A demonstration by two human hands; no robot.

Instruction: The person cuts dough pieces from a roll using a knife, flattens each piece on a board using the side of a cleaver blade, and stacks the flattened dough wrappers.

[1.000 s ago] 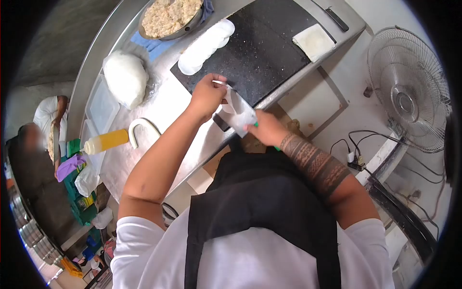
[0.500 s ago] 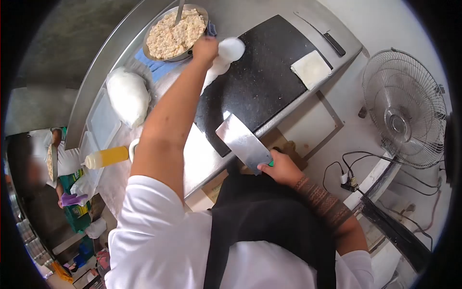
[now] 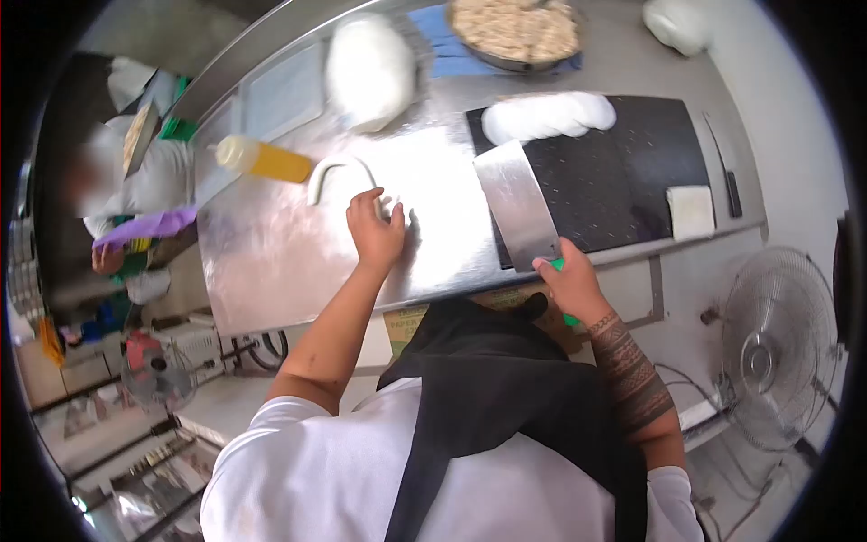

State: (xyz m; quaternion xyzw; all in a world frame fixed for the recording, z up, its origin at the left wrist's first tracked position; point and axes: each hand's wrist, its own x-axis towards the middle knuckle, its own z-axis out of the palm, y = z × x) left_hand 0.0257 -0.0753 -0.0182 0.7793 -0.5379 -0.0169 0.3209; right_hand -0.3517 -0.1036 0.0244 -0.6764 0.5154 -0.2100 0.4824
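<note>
The bench (image 3: 298, 280) is viewed from above; parts of the view are blurred. The cleaver (image 3: 517, 206) is gripped in the right hand (image 3: 573, 282), with fingers wrapped about the green handle and the blade pointed away from the body. The board's (image 3: 605, 172) left edge is crossed by the blade; whether the board is touched cannot be told.

The left hand (image 3: 377, 232) is held over the bench, well apart from the cleaver. Its fingers are bent and parted, brought to the right-hand end of the strip (image 3: 338, 162); whether that end is pinched cannot be told. The strip, white and curved like a hook, is laid on bare metal between the left hand and the bottle (image 3: 265, 163), its bend turned to the far side.

White discs (image 3: 551, 116) are laid in an overlapping row along the board's far edge, near the blade's far end. A folded cloth (image 3: 692, 213) is placed at the board's near right corner. A knife (image 3: 732, 193) is laid on the bench beyond the board's right edge. Behind the discs, a bowl (image 3: 519, 63) of pale, chunky filling (image 3: 510, 27) is set on a blue towel (image 3: 438, 43). To the left of the bowl, a white bundle (image 3: 370, 72) is placed, wrapped in clear plastic.
</note>
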